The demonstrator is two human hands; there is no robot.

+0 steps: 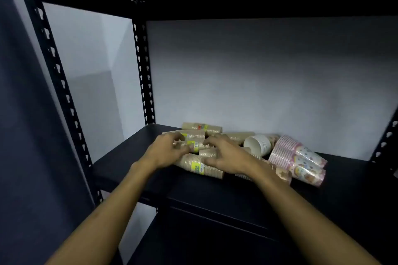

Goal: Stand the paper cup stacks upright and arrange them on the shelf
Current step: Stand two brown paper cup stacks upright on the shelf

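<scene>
Head view: both hands are reaching into toppled cup stacks on black shelf.
Left hand is gripping a brown stack; right hand is lying relaxed on another brown stack; one pink stack and one white stack are lying beside.

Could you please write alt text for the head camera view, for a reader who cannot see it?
A person's left hand and right hand reach into a heap of paper cup stacks lying on their sides on a black metal shelf. Pink patterned stacks lie to the right, against a pale wall.

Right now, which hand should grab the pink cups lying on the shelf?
Probably the right hand. The pink cup stack lies on its side just beyond it, while the left hand is farther off, over the brown stacks.
</scene>
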